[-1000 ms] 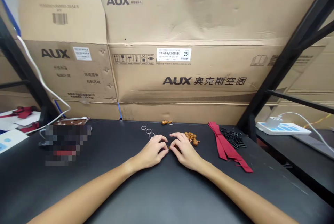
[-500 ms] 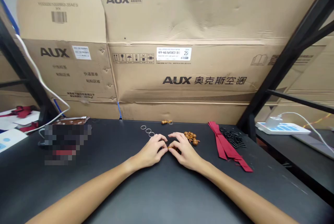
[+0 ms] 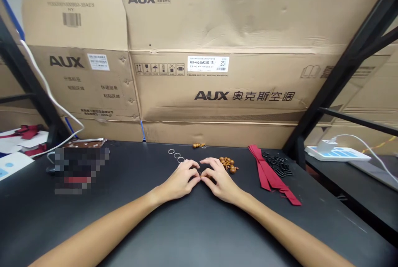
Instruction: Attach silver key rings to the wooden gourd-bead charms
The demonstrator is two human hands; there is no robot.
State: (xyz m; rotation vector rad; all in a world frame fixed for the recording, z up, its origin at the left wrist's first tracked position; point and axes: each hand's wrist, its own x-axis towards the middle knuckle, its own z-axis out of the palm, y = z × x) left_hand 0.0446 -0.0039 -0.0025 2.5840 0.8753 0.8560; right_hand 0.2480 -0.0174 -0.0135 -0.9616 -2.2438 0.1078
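Note:
My left hand (image 3: 180, 180) and my right hand (image 3: 219, 180) rest on the black table (image 3: 192, 225), fingertips pinched together and meeting at the middle. Between them sits a tiny brown piece, mostly hidden, so I cannot name it for sure. Just behind my right hand lies a small pile of wooden gourd beads (image 3: 228, 163). Three metal rings (image 3: 175, 156) lie in a row behind my left hand. One more gourd bead with a ring (image 3: 198, 145) lies farther back.
Red ribbons (image 3: 272, 175) and a heap of black rings (image 3: 278, 164) lie to the right. Big AUX cardboard boxes (image 3: 217, 72) wall off the back. A blurred patch (image 3: 79, 167) sits at left; a white power strip (image 3: 337, 153) lies on the right bench.
Both hands stay in place; the fingertips have closed tighter together, and the small brown piece seen between them earlier is now almost covered.

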